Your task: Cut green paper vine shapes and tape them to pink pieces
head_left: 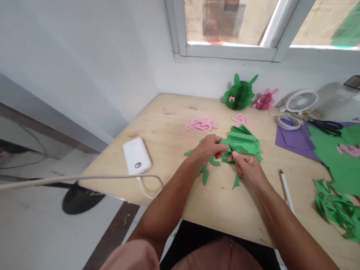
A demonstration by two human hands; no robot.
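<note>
Over the wooden table, my left hand (pixel 211 148) is closed, pinching a small curved green paper cut-out (pixel 225 141). My right hand (pixel 247 167) is also closed, its thumb and fingertips meeting at the lower edge of the same cut-out. Right behind my fingers lies a stack of green folded paper (pixel 246 139); whether the cut-out touches it I cannot tell. Green paper pieces (pixel 215 162) lie around my left hand, partly hidden by it. Another green scrap (pixel 236 182) is just below my right hand. Pink paper cut-outs (pixel 201 124) sit beyond my hands.
At left, a white power bank (pixel 137 155) has a cable running off the table. A white pen (pixel 286 191), purple paper (pixel 294 138), black scissors (pixel 326 126) and green scraps (pixel 336 212) lie right. Green (pixel 240 94) and pink (pixel 265 99) paper figures and a fan (pixel 301 101) stand behind.
</note>
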